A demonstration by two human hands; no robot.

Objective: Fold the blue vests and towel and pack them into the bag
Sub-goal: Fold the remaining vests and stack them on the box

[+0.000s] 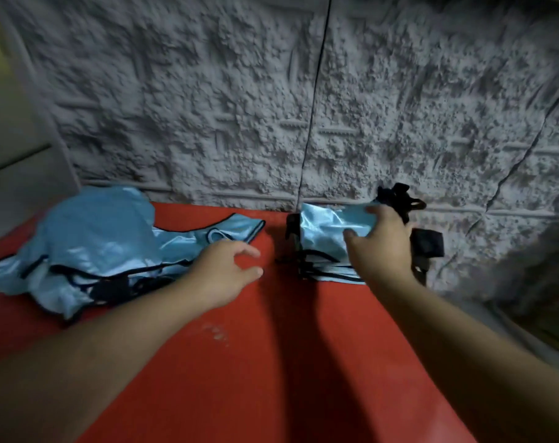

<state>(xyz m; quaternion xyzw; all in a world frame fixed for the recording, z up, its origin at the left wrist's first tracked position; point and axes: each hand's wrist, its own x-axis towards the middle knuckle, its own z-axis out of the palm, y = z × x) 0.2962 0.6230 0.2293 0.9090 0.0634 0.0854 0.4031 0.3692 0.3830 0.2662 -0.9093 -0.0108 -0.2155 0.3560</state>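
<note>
On red table (240, 378), right hand (379, 244) gripping one folded vest (323, 231), left hand (224, 270) fingers relaxed

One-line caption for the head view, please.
Right hand grips a folded blue vest at the black bag; left hand hovers open beside unfolded vests.

A heap of unfolded vests (89, 247) lies on the left part of the desk (240, 362), close to the wall (271, 91) behind it. The bag (399, 225) sits at the desk's far right edge against the wall, with a folded vest (326, 231) at its mouth. The left hand (227, 270) hovers between heap and bag, and the right hand (380, 241) rests on the folded vest.
</note>
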